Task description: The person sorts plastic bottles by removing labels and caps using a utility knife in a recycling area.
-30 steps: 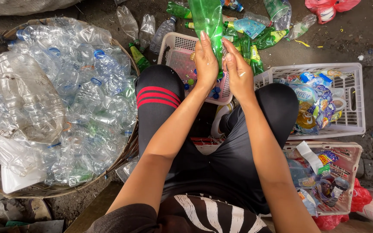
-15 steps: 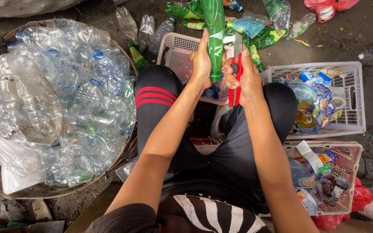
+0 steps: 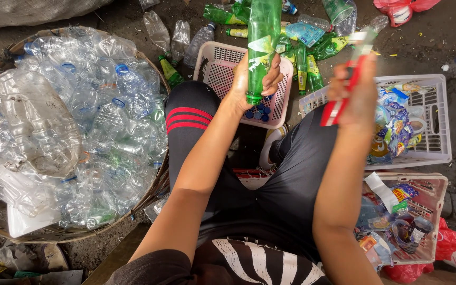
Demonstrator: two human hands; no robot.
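**Above the pink basket: green bottle held neck-down, cutter raised**

Over the pink basket [image 3: 218, 74], a green plastic bottle [image 3: 263, 42] is held upside down, neck pointing toward the basket, base running out of the top of the view. Its label is partly loose around the middle.

Left hand [image 3: 254, 82]: closed around the lower part of the bottle near the neck, fingers wrapped across the front, thumb side behind. Firm hold.

Right hand [image 3: 352, 95]: lifted clear of the bottle, to its right, above the right knee. Closed on a red utility knife [image 3: 347, 79] with a pale tip; the hand and knife are motion-blurred, so the blade's state cannot be told.

Pink basket: sits on the ground beyond the knees, holding a few blue bottle caps [image 3: 257, 112] in its near corner, directly under the bottle's neck.

Beyond the basket: a heap of green bottles [image 3: 302, 58] lying on dark ground, with some clear ones beside them.

Person's left: a large woven basket [image 3: 157, 184] piled with clear crushed bottles [image 3: 59, 121].

Person's right: a white crate [image 3: 428, 121] with torn coloured labels [image 3: 394, 126]; nearer the body, a second crate [image 3: 428, 221] with similar wrapper scraps.

Person is seated, black trousers, red stripes at the left knee.
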